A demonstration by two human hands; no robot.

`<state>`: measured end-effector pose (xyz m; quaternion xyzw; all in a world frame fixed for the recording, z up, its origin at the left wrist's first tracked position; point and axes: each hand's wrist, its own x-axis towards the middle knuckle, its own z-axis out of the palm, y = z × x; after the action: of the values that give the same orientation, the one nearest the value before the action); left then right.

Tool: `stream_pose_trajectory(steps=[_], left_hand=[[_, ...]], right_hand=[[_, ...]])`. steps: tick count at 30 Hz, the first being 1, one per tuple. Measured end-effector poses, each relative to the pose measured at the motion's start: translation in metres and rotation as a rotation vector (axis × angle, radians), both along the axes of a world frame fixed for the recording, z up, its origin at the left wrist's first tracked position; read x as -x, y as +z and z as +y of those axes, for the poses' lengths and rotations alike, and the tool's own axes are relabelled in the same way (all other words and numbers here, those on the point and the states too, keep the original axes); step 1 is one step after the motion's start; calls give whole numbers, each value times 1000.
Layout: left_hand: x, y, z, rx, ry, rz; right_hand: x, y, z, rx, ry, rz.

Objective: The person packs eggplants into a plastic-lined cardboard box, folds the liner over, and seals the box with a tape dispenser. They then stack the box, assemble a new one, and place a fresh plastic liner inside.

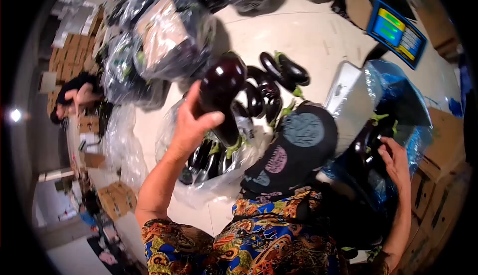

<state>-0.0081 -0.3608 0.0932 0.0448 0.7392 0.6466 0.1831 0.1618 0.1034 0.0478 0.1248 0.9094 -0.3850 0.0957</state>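
Note:
My left hand (191,120) is wrapped round a large dark eggplant (222,81), lifted with its green stem end pointing down. Under it, more eggplants (211,163) lie in a clear plastic bag (199,190). Several loose eggplants (273,88) rest on the pale floor just beyond. My right hand (395,160) is at a blue plastic bag (416,103), its bent fingers apart beside the eggplants (366,143) inside. Whether the fingertips touch them is hard to tell. The bag sits against a metal scale plate (343,85).
A scale display (397,33) with green digits stands at upper right. Filled plastic bags (174,41) crowd the upper left. Cardboard boxes (433,195) are stacked on the right. A patterned dark cloth (303,130) covers my leg. Another person (77,95) is at far left.

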Motion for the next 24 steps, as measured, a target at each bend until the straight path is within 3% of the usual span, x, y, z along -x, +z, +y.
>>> stream_pose_trajectory(steps=[4,7,8,11,13,17,19,20,21,23,24], left_hand=[[23,55,87,-429,74,-58],[23,65,161,-703,-41,-106],[16,67,186,-682,-31,-181],[6,47,233,-534,-334,-514],[-15,25,270,-496,-367,-580],[-60,2,325,-395,-504,-465],[-70,-9,335,-435,-632,-524],[-71,-11,337,-380,-652,-506],[-70,-15,339,-330,-670,-486],[-53,-33,341,-157,-718,-344],[-47,-30,344,-119,-678,-294]], right_hand=[[4,19,-1,94,8,106],[5,42,0,183,-68,170],[3,48,4,206,-115,167],[-9,44,21,375,-246,220],[-13,42,29,448,-302,118],[-9,36,11,991,-399,331],[-9,20,20,1346,-401,251],[-12,9,23,1440,-467,299],[-16,-3,31,1328,-442,288],[-22,-12,35,1403,-487,314],[-26,-7,38,1490,-502,225]])
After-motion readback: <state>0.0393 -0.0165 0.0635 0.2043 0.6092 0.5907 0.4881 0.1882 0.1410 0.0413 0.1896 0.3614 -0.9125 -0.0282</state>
